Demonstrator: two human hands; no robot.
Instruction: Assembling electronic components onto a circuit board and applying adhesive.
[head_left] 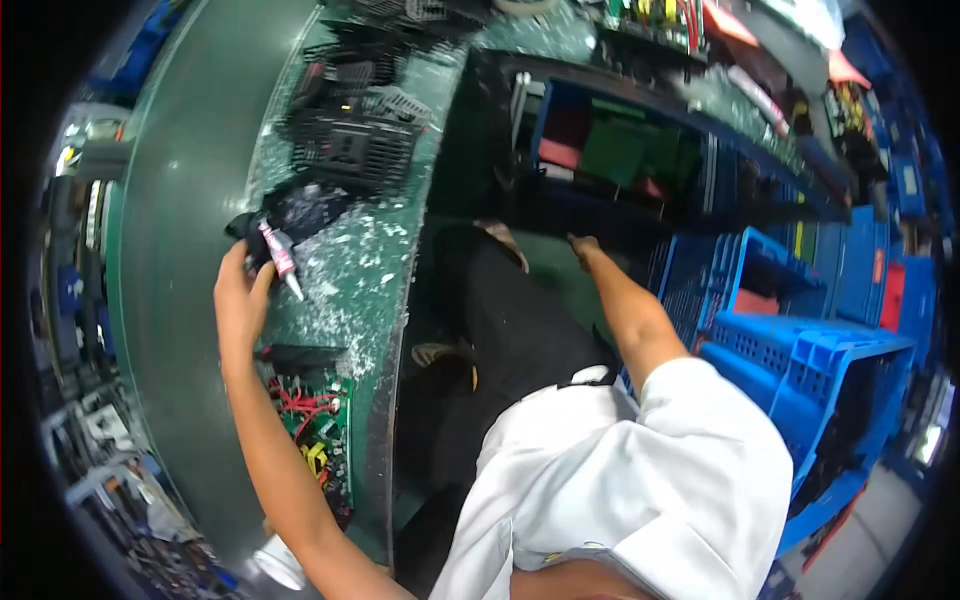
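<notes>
White shirt (640, 470) cloth sits nearest in the head view. The left grip (238, 295) is partly curled, thumb and finger by a pink-and-white tube (278, 258) — I can't tell if they pinch it. The tube is over the green table (300, 325), beside a bunched black thing (305, 208), thin tip toward the person, maybe so the fat end meets the thumb. The right grip (585, 252) hangs far off, perhaps for balance — too small to tell how open. Black slotted parts (355, 150) lie piled beyond, maybe to save room.

Blur smears the black grilles (358, 152) and the right hand (584, 250) (too small to tell its grip).
</notes>
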